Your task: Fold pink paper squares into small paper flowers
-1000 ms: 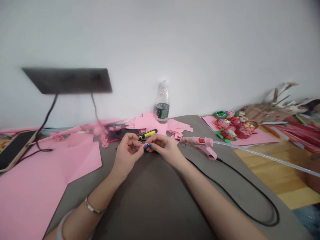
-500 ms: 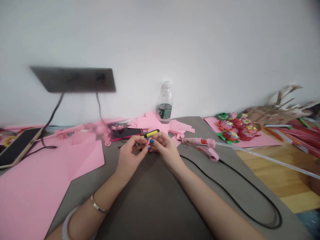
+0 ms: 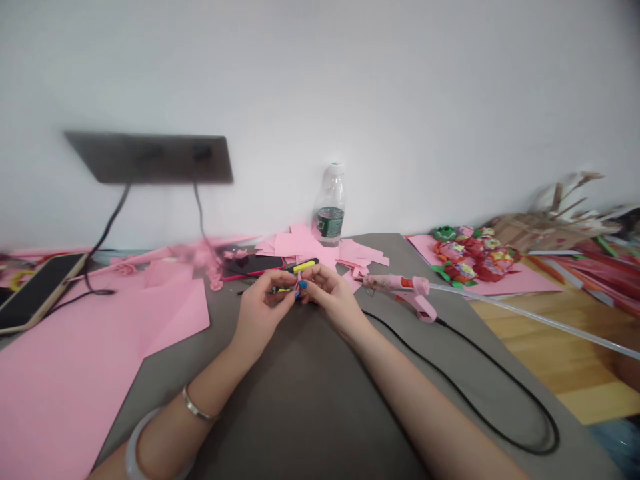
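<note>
Between my fingertips is a small piece of pink paper (image 3: 299,279), mostly hidden by the fingers. My left hand (image 3: 260,305) pinches it from one side and my right hand (image 3: 331,293) from the other, both closed and close together above the grey tabletop. Just behind the hands lies a yellow and black utility knife (image 3: 303,266). A pink glue gun (image 3: 400,285) rests on its side to the right of my right hand, with a long clear glue stick (image 3: 530,317) sticking out of its back.
A water bottle (image 3: 330,207) stands by the wall among pink paper pieces (image 3: 363,252). Large pink sheets (image 3: 65,373) and a phone (image 3: 40,290) lie at left. Colourful paper flowers (image 3: 475,253) sit at right. The gun's black cord (image 3: 500,427) loops across the right side.
The pink paper has turned more upright between my fingertips. Both hands stay in nearly the same place.
</note>
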The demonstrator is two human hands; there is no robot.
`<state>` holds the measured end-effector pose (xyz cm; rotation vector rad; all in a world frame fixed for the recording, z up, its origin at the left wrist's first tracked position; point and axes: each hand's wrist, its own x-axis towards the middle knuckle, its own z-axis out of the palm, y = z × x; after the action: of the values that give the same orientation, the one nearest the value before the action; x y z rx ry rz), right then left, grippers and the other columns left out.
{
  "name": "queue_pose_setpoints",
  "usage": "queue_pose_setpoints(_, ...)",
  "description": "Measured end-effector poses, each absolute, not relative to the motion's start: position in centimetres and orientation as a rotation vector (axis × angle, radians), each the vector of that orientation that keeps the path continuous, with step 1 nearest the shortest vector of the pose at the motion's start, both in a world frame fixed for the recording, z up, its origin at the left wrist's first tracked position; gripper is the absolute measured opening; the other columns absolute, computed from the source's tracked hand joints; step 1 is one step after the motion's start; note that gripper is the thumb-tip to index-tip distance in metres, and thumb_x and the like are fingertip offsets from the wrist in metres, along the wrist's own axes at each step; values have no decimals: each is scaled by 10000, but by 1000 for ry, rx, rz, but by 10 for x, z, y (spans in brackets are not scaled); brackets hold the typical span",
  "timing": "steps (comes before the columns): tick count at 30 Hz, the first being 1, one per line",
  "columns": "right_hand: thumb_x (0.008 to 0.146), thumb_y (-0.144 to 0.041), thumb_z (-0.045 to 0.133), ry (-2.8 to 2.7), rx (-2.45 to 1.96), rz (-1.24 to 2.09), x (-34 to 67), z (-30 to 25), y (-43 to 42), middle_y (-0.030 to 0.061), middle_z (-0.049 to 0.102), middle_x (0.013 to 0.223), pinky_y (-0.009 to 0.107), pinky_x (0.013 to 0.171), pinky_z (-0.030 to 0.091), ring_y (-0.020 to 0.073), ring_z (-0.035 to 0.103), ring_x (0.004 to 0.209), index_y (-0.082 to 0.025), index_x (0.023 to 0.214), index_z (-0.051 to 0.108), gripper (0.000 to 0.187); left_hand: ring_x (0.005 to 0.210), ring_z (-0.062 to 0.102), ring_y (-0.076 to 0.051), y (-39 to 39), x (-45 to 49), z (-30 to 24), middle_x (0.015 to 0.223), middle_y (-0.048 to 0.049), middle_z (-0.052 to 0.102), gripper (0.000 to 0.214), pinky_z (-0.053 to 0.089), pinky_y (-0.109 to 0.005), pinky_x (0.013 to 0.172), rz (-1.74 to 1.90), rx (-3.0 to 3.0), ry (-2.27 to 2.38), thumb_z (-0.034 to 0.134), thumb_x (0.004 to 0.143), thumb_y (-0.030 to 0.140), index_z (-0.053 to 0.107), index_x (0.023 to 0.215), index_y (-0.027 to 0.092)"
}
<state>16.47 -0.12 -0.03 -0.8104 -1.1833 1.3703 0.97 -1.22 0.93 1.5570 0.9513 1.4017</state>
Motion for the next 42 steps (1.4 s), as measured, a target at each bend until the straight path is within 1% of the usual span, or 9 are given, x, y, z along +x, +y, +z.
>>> queue_pose_setpoints(6,727,-357,807,-1274,-770,1327,169,-1,0,7,606,902,259,682,510,117,595,750,-209,893,632,283,897,701,-176,-9,7,7,910,-52,717,178,606,-290,789,1400,1520,974,709,759,210,646,925,190)
queue_pose_setpoints(10,728,-358,803,-1288,-786,1329,169,-1,0,13,603,954,272,684,508,118,593,744,-218,906,618,292,902,703,-175,-7,5,5,924,-49,718,196,604,-285,786,1381,1519,972,717,760,218,643,940,193)
queue_pose_setpoints(18,733,-401,790,-1279,-826,1357,172,3,-1,16,629,886,275,706,540,121,614,732,-193,870,636,293,841,686,-168,-7,4,9,906,-39,690,170,592,-262,707,1367,1639,984,718,765,213,649,919,191)
queue_pose_setpoints(20,742,-397,782,-1285,-829,1374,172,5,-1,16,645,864,284,728,547,127,624,744,-193,875,645,280,863,669,-169,-5,3,8,950,-45,666,178,584,-254,693,1393,1693,995,713,769,206,660,939,196)
queue_pose_setpoints(22,733,-391,789,-1277,-819,1372,173,7,-2,16,654,864,287,738,552,134,631,763,-198,873,643,280,932,655,-181,-4,2,7,1057,-66,636,226,586,-259,709,1405,1737,980,707,779,209,674,1003,208)
queue_pose_setpoints(25,705,-371,817,-1254,-769,1355,172,8,-2,1,643,866,275,715,546,125,621,747,-211,835,612,291,1069,631,-213,-3,1,5,1200,-92,606,302,593,-303,797,1362,1764,919,681,813,221,669,1115,229)
queue_pose_setpoints(27,710,-376,814,-1281,-756,1356,172,8,-3,-5,631,830,270,696,534,118,604,708,-207,796,601,285,1092,628,-220,-5,2,6,1209,-96,626,308,587,-327,842,1315,1778,897,663,834,223,667,1142,232)
queue_pose_setpoints(35,770,-414,749,-1338,-838,1331,175,11,-5,15,652,815,269,683,533,122,600,698,-191,847,661,252,933,697,-188,-7,3,6,1113,-74,722,261,592,-329,864,1308,1691,942,683,817,234,696,1076,203)
queue_pose_setpoints(42,800,-354,697,-1389,-880,1199,173,12,-8,20,652,801,280,663,531,129,606,679,-193,840,631,179,944,703,-194,-7,3,7,1021,-57,733,124,598,-297,786,1353,1705,949,687,801,212,656,921,202)
